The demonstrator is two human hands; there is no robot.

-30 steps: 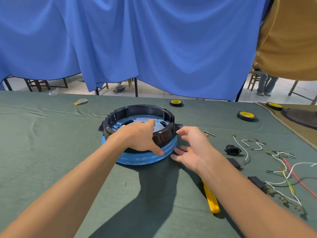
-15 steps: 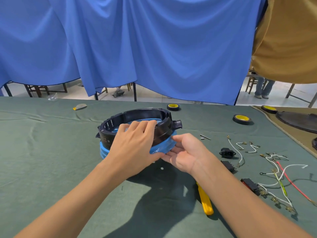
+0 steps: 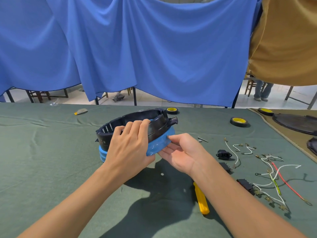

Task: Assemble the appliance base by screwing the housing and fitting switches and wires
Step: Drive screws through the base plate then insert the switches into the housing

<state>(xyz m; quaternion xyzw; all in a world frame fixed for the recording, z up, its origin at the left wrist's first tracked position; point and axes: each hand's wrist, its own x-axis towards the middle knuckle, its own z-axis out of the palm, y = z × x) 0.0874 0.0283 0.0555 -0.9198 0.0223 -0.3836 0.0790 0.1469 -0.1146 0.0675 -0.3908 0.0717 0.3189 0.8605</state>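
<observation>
Housing (image 3: 155, 125): a black plastic ring with a blue band (image 3: 160, 145) round its lower part, held tilted just above the middle of the counter (image 3: 42, 160), its right side raised. Whether its left edge touches the cloth cannot be told.

Behind the housing hangs a wide blue curtain (image 3: 154, 48). To the right of that is a tan cloth (image 3: 288, 40). The counter under the housing is covered in dull green fabric.

The left hand (image 3: 130, 150) lies over the near side of the housing. Its fingers (image 3: 144, 124) are curled over the top rim and grip it. The right hand (image 3: 181, 152) is at the housing's near right, thumb on top of the blue band and the other fingers beneath it, pinching the band's edge.

Far right of the housing lies a dark round lid (image 3: 295, 123). A loose spread of white, red and yellow-green wires (image 3: 274, 176) lies to the right and nearer. A yellow screwdriver handle (image 3: 201, 201) shows near right, partly under the right forearm. One black tape roll (image 3: 239, 121) sits right of the housing and another tape roll (image 3: 172, 110) just behind it. A black socket (image 3: 223, 154) and a black switch (image 3: 245, 184) lie among the wires, and small screws (image 3: 202, 139) lie just right of the housing.
</observation>
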